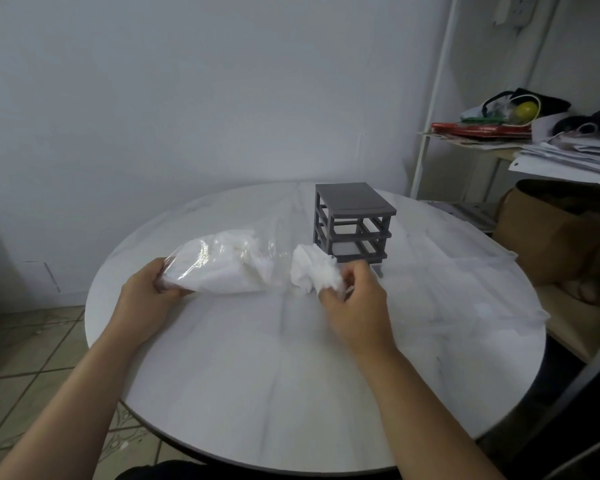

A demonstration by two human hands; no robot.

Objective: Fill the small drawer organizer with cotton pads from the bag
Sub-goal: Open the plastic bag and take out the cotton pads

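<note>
The left hand (146, 289) grips the near-left end of the clear bag (219, 263) lying on the table (291, 393). The right hand (354, 303) pinches a white bunch of cotton pads (312, 271) just right of the bag, in front of the grey organizer (352, 223).

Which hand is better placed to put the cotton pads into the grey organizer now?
Probably the right hand: it grips a bunch of cotton pads just in front of the drawer organizer. The left hand holds the other end of the bag, farther from the organizer.
</note>
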